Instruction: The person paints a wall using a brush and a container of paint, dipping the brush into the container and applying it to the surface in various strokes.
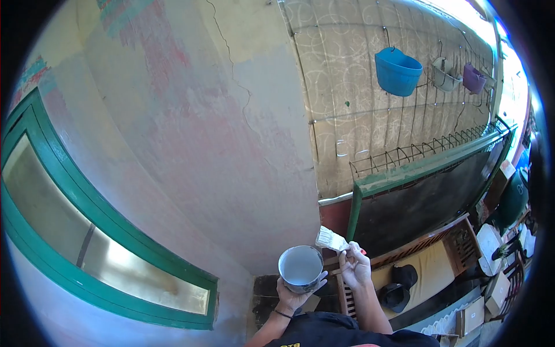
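Two hands are raised before a patchy painted wall [202, 144]. A round grey paint tin [300, 267] is cupped from beneath by the left hand [293, 296], its fingers wrapped about the base, and pale paint is seen inside. A flat brush [331, 238] is gripped by its handle in the closed right hand [356, 267], with the whitish bristles pointed up and left, just beside the tin's rim. A green window frame [69, 191] is set into the wall at the left. A blue pot [398, 70] is hung on a wire rack [404, 153] at the upper right, and a black cap [399, 286] is laid on a wooden seat [430, 263].
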`<state>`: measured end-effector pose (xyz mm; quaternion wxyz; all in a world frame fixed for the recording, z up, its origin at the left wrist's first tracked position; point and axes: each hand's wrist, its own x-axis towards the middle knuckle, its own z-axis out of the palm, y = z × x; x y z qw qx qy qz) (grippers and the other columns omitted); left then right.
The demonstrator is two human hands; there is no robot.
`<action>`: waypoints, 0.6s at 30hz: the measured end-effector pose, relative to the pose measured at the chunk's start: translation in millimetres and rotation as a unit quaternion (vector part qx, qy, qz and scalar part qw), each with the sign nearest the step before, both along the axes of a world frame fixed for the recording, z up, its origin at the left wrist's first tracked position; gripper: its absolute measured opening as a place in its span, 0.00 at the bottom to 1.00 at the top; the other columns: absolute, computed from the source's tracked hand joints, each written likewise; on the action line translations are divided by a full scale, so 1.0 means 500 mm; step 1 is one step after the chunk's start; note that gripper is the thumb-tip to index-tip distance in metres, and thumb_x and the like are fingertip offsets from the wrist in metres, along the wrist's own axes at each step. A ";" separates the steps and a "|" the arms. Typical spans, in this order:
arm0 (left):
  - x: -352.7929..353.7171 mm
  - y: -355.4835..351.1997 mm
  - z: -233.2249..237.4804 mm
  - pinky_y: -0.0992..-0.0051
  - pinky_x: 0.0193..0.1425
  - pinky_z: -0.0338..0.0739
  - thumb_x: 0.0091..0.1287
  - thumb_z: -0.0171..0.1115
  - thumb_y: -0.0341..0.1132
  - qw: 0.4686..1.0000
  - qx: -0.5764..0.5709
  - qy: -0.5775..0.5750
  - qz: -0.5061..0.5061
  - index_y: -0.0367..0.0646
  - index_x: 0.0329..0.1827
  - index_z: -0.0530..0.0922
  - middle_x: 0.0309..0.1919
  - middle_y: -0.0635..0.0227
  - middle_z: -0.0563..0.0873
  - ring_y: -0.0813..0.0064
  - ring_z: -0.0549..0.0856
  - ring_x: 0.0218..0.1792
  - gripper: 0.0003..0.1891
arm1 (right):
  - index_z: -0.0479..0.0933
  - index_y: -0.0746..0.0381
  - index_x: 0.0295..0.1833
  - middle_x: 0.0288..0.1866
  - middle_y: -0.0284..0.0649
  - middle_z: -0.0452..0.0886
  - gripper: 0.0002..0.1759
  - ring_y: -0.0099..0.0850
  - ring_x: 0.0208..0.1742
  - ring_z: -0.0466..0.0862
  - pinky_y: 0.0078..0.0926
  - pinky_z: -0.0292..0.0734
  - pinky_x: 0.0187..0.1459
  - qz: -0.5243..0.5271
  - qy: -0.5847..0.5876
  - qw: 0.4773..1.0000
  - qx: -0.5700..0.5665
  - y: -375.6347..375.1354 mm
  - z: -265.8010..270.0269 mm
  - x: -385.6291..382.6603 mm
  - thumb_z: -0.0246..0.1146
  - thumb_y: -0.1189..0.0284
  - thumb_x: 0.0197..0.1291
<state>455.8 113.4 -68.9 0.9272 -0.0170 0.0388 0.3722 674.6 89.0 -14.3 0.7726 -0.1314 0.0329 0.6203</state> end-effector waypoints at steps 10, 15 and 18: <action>-0.006 -0.035 0.017 0.31 0.85 0.51 0.68 0.56 0.67 0.991 0.022 0.132 0.029 0.46 0.86 0.59 0.80 0.38 0.64 0.25 0.59 0.80 0.49 | 0.83 0.61 0.51 0.46 0.37 0.88 0.05 0.28 0.51 0.90 0.26 0.89 0.57 0.009 -0.017 1.000 0.005 -0.016 0.004 0.007 0.64 0.76 0.74; -0.024 -0.041 0.007 0.31 0.84 0.52 0.72 0.47 0.67 0.999 -0.016 0.037 0.035 0.45 0.85 0.62 0.79 0.38 0.66 0.24 0.59 0.80 0.45 | 0.83 0.62 0.51 0.47 0.36 0.88 0.05 0.28 0.51 0.89 0.25 0.89 0.56 0.013 -0.011 1.000 -0.004 -0.025 -0.002 -0.003 0.64 0.75 0.75; -0.036 -0.043 0.009 0.31 0.84 0.52 0.74 0.43 0.67 0.998 -0.046 0.023 0.046 0.45 0.84 0.63 0.78 0.38 0.67 0.24 0.59 0.79 0.43 | 0.83 0.62 0.51 0.47 0.36 0.88 0.05 0.28 0.51 0.89 0.25 0.89 0.56 0.015 -0.008 1.000 0.000 -0.017 -0.006 -0.012 0.63 0.76 0.75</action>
